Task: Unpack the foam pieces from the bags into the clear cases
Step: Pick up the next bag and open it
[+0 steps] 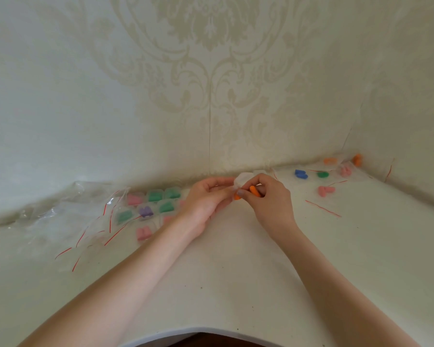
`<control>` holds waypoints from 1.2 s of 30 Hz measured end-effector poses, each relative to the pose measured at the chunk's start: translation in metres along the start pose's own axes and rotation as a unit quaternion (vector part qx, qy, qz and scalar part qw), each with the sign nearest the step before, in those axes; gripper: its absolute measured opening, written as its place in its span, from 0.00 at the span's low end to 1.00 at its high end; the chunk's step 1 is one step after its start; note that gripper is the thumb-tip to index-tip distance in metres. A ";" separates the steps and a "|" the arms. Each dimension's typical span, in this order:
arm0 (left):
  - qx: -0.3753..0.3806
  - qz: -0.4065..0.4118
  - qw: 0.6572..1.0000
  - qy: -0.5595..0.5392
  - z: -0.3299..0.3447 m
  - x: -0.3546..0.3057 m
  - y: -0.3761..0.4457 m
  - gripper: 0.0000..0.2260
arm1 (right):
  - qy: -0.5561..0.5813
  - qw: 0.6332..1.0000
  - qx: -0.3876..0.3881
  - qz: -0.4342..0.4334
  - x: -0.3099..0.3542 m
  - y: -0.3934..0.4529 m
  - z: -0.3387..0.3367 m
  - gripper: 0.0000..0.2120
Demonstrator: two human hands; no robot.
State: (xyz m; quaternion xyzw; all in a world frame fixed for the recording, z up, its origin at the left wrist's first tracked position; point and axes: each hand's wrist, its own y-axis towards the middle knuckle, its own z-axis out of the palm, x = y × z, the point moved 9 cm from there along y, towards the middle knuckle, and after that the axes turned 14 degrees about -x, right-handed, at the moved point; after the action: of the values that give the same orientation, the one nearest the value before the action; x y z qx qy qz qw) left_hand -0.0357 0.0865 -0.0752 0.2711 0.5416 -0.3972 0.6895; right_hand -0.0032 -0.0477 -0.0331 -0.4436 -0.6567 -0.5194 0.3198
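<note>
**Both hands on a clear case with orange foam pieces**

At the middle of the white table [236, 284], close to the papered wall [211, 96], the left hand [206, 196] curls its fingers round a small clear case [241, 180] and holds it up. The right hand [268, 194], touching the case from its right side, pinches orange foam pieces [253, 191] between thumb and fingers at the case's lower edge. Left of the case lies a cluster of filled cases [158, 204] with green, pink and purple foam, and beyond them a heap of empty bags [85, 221] with red seal strips. Right of the case, bagged foam pieces [326, 191] in blue, green, pink and orange lie scattered towards the corner. No writing or label can be read on anything.
</note>
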 end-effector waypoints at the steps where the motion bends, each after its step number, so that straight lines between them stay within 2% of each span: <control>1: -0.002 -0.002 1.000 0.006 0.000 0.000 0.000 0.07 | 0.001 1.000 0.003 0.001 0.000 0.000 0.000 0.05; 5: -0.033 -0.004 0.999 0.012 -0.006 -0.002 0.001 0.06 | 0.007 1.000 0.004 0.008 -0.001 0.000 0.002 0.06; 8: -0.052 -0.010 0.999 0.003 -0.009 -0.003 0.002 0.04 | 0.039 0.998 -0.009 0.047 -0.006 0.001 0.001 0.12; 11: -0.043 -0.014 0.999 -0.003 -0.005 -0.003 0.000 0.04 | 0.045 0.998 -0.026 0.046 -0.007 0.004 -0.001 0.11; 15: -0.023 -0.027 0.999 0.006 -0.001 0.001 -0.003 0.12 | 0.038 0.998 -0.040 0.029 -0.008 0.008 -0.006 0.08; 19: -0.006 -0.029 0.999 0.012 0.003 0.000 -0.005 0.08 | 0.034 0.998 -0.030 0.032 -0.009 0.008 -0.004 0.05; 23: 0.002 -0.031 0.999 0.011 0.004 0.000 -0.006 0.04 | 0.031 0.999 -0.027 0.017 -0.004 0.005 -0.002 0.11; 29: 0.014 -0.042 0.999 0.012 0.005 0.000 -0.010 0.05 | -0.024 0.998 -0.039 -0.043 -0.001 0.004 -0.003 0.08; 36: 0.017 -0.055 0.998 0.022 0.007 -0.001 -0.013 0.06 | 0.003 0.999 -0.026 -0.035 -0.005 0.008 -0.003 0.12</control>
State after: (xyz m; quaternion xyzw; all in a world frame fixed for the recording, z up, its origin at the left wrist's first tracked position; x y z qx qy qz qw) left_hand -0.0430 0.0746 -0.0712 0.2613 0.5642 -0.4376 0.6496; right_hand 0.0061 -0.0509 -0.0341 -0.4271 -0.6572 -0.5480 0.2921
